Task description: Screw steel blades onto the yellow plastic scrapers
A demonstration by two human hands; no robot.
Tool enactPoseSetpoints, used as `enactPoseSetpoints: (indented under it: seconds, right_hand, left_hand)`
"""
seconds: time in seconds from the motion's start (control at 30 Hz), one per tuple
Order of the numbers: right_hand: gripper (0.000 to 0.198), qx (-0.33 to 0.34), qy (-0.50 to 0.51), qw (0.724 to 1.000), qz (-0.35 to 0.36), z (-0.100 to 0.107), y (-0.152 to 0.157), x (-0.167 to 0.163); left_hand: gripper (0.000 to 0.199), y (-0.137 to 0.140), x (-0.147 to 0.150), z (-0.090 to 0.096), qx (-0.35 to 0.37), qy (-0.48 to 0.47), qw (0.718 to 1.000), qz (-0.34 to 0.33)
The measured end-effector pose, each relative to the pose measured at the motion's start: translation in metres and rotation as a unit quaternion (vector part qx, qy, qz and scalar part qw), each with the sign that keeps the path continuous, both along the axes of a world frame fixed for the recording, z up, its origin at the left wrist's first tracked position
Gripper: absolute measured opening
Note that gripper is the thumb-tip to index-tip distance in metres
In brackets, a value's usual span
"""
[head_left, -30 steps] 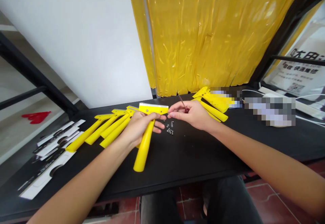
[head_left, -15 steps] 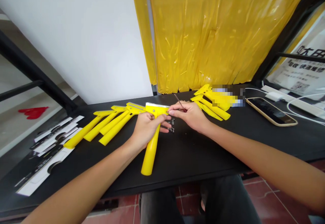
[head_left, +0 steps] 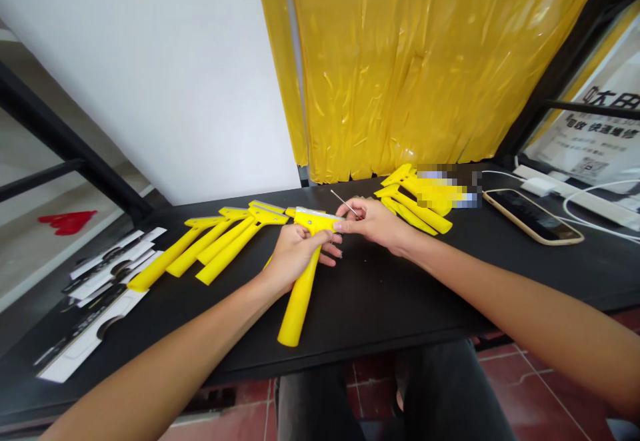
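Presently in hand, one item: a bright yellow plastic scraper with a round tapering handle (head_left: 302, 291) and a pale metal strip along its head, held above the black tabletop (head_left: 400, 308), in front of the person.

Left hand (head_left: 295, 254): closed around the scraper's neck, thumb across the front, outer fingers passing behind.

Right hand (head_left: 370, 224): thumb and forefinger together at the right end of the head; a thin, straight metal rod (head_left: 340, 198) is clamped among the fingers, pointing up and leftward. Whether a small part sits beneath the fingertips, cannot tell.

Condition of the held piece: strip in place; one round fastener visible left of centre. Judged part-assembled, with the right-hand fixing in progress.

Left lot: four yellow scrapers with grey-edged heads (head_left: 229, 252), fanned side by side; apparently finished. A further yellow piece (head_left: 290, 212) shows only partly behind the held head; state unclear.

Right lot: a heap of plain yellow plastic handles (head_left: 423, 214), no strip discernible; apparently remaining work, count uncertain owing to overlap and blurring.

Far left: flat white-and-black card sleeves (head_left: 83, 354), the nearest touching a scraper's handle end; no scraper appears packed inside.
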State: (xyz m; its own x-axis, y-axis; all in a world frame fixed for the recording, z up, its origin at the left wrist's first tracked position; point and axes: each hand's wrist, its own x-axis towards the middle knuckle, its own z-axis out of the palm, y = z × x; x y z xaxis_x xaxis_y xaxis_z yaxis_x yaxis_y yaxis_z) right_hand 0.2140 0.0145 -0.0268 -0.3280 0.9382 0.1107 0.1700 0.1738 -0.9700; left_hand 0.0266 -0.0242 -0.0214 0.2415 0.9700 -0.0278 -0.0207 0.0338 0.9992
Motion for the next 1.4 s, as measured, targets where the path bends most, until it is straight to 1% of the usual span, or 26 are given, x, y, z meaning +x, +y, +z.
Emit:
enactPoseSetpoints:
  seconds: [0.1, 0.17, 0.2, 0.27, 0.3, 0.37, 0.4, 0.47, 0.6, 0.73, 0.83, 1.07, 1.17, 1.4]
  right_hand:
    - [0.039, -0.001, 0.015, 1.0, -0.024, 0.002, 0.001, 0.001]
    - [0.039, 0.017, 0.038, 0.998, -0.049, 0.005, 0.003, 0.004]
    - [0.039, 0.042, 0.034, 0.997, -0.053, 0.008, 0.003, 0.007]
    - [0.039, 0.126, -0.024, 0.991, -0.04, 0.013, 0.004, 0.014]
    - [0.038, 0.176, -0.073, 0.981, -0.03, 0.016, 0.004, 0.018]
    - [0.036, 0.257, -0.163, 0.952, -0.023, 0.021, 0.002, 0.023]
    - [0.036, 0.283, -0.191, 0.94, -0.026, 0.023, 0.001, 0.025]
    - [0.036, 0.308, -0.217, 0.926, -0.034, 0.027, -0.002, 0.028]
    - [0.031, 0.313, -0.231, 0.921, -0.015, 0.032, -0.004, 0.03]
    - [0.015, 0.357, -0.233, 0.905, 0.006, 0.037, -0.006, 0.032]
    - [0.014, 0.366, -0.218, 0.905, 0.006, 0.039, -0.007, 0.031]
    - [0.015, 0.344, -0.22, 0.913, 0.019, 0.037, -0.009, 0.029]
    - [0.014, 0.341, -0.221, 0.913, 0.021, 0.037, -0.01, 0.028]
    - [0.016, 0.335, -0.216, 0.917, 0.02, 0.038, -0.011, 0.028]
  left_hand:
    - [0.024, 0.004, -0.003, 0.003, -0.018, -0.007, 1.0, 0.011]
    - [0.021, 0.008, -0.005, 0.005, -0.032, -0.007, 0.999, 0.033]
    - [0.02, 0.01, -0.006, 0.006, -0.038, -0.003, 0.998, 0.043]
    - [0.02, 0.014, -0.008, 0.006, -0.05, 0.013, 0.997, 0.06]
    - [0.02, 0.015, -0.01, 0.005, -0.055, 0.021, 0.996, 0.065]
    - [0.02, 0.018, -0.012, 0.003, -0.062, 0.031, 0.995, 0.076]
    - [0.02, 0.019, -0.013, 0.002, -0.06, 0.031, 0.994, 0.082]
    - [0.021, 0.02, -0.015, 0.0, -0.049, 0.028, 0.995, 0.086]
    - [0.022, 0.021, -0.016, 0.0, -0.025, 0.026, 0.996, 0.086]
    - [0.021, 0.019, -0.015, 0.003, -0.016, 0.027, 0.996, 0.088]
    - [0.021, 0.018, -0.015, 0.004, -0.003, 0.031, 0.996, 0.084]
    - [0.021, 0.018, -0.015, 0.003, 0.001, 0.036, 0.996, 0.084]
    - [0.022, 0.018, -0.014, 0.005, 0.009, 0.041, 0.995, 0.087]
    - [0.021, 0.017, -0.014, 0.008, 0.003, 0.035, 0.995, 0.095]
